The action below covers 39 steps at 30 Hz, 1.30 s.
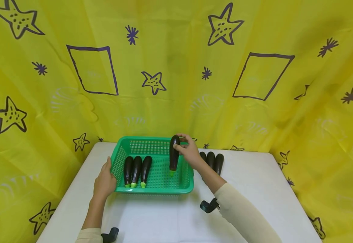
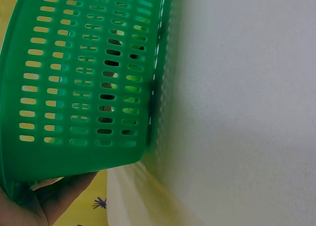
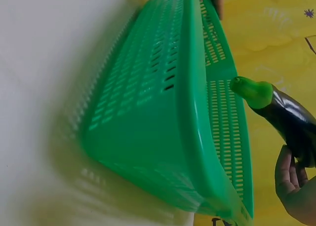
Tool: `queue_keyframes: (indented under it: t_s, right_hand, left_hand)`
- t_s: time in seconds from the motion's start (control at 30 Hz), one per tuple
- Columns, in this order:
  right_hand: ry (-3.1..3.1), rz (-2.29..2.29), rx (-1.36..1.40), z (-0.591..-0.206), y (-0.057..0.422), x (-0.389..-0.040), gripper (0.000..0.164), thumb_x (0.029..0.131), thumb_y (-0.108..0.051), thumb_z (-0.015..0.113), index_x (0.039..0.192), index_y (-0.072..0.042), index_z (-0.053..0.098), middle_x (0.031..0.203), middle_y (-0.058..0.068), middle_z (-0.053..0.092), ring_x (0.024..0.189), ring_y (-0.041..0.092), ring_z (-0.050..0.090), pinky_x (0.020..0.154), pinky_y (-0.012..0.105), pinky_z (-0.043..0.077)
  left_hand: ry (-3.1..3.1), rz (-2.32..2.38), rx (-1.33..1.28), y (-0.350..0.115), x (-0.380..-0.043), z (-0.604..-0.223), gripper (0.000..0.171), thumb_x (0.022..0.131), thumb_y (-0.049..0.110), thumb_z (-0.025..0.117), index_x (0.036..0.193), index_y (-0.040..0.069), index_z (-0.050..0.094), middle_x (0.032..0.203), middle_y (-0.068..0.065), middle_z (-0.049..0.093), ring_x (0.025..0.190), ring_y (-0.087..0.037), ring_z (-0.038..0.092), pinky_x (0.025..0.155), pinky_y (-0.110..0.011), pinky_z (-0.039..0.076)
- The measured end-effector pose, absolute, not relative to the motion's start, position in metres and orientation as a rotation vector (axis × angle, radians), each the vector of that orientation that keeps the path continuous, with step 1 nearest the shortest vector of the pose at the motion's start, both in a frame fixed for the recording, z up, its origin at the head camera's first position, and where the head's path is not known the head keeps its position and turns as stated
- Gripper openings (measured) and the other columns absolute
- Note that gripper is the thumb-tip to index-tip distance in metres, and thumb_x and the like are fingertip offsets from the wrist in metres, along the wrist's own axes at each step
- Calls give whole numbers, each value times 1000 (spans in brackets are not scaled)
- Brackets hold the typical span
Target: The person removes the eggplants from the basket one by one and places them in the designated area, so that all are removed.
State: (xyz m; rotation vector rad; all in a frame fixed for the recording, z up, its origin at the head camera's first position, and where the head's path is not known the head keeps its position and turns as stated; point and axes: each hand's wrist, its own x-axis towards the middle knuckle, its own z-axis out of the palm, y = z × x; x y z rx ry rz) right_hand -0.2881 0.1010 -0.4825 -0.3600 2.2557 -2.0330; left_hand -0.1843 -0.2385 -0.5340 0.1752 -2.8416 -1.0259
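Observation:
A green plastic basket with slotted walls stands on the table. My left hand grips its left rim; in the left wrist view the fingers show at the basket's corner. Three dark eggplants lie side by side in the basket's left part, green stem ends toward me. Over the basket's right part my right hand holds another eggplant between thumb and fingers, stem end down. The right wrist view shows this eggplant above the basket rim, its green cap pointing toward the basket.
To the right of the basket, three more eggplants lie on the white table, partly hidden by the right forearm. A yellow curtain with drawn stars hangs behind the table and along both sides.

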Motion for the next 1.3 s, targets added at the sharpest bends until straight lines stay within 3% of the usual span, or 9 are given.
queue_keyframes:
  t_s: [0.27, 0.4, 0.63, 0.9, 1.13, 1.3]
  right_hand:
    - [2324, -2065, -325, -478, 123, -282, 53, 104, -10, 66, 154, -8, 49, 146, 19, 48, 107, 27, 60, 83, 37, 51]
    - [2330, -2125, -291, -479, 134, -279, 52, 104, -8, 63, 154, -5, 48, 142, 19, 50, 106, 28, 60, 82, 33, 52]
    - [2374, -2171, -213, -482, 156, -278, 50, 104, -7, 61, 152, -3, 49, 140, 20, 50, 102, 21, 59, 78, 26, 53]
    - [2418, -2181, -116, -491, 176, -280, 49, 105, -7, 58, 153, -7, 50, 143, 20, 51, 94, 16, 61, 75, 25, 52]
    - [2425, -2141, -33, -507, 190, -278, 50, 105, -9, 59, 154, -9, 51, 147, 22, 49, 103, 23, 63, 76, 25, 55]
    - [2443, -2116, 51, -513, 203, -276, 51, 105, -10, 59, 155, -8, 49, 147, 24, 49, 103, 23, 64, 75, 25, 56]
  left_hand:
    - [-2848, -1040, 188, -238, -184, -534, 72, 97, -5, 38, 164, -8, 11, 165, -33, 23, 103, -48, 56, 84, -64, 50]
    - [-2850, -1057, 191, -237, -183, -533, 73, 98, -5, 38, 164, -8, 10, 165, -33, 23, 106, -49, 56, 87, -65, 49]
    - [-2849, -1047, 184, -236, -183, -533, 72, 98, -4, 38, 164, -9, 10, 165, -33, 24, 102, -47, 57, 83, -63, 50]
    - [-2842, -1038, 197, -238, -184, -534, 72, 97, -4, 39, 164, -8, 12, 164, -33, 25, 102, -47, 56, 81, -63, 50]
    - [-2843, -1040, 188, -239, -185, -535, 74, 97, -4, 39, 165, -7, 10, 165, -33, 24, 94, -44, 56, 75, -58, 50]
    - [-2840, -1042, 190, -240, -186, -537, 73, 97, -4, 39, 164, -8, 11, 165, -33, 25, 101, -46, 56, 80, -60, 50]
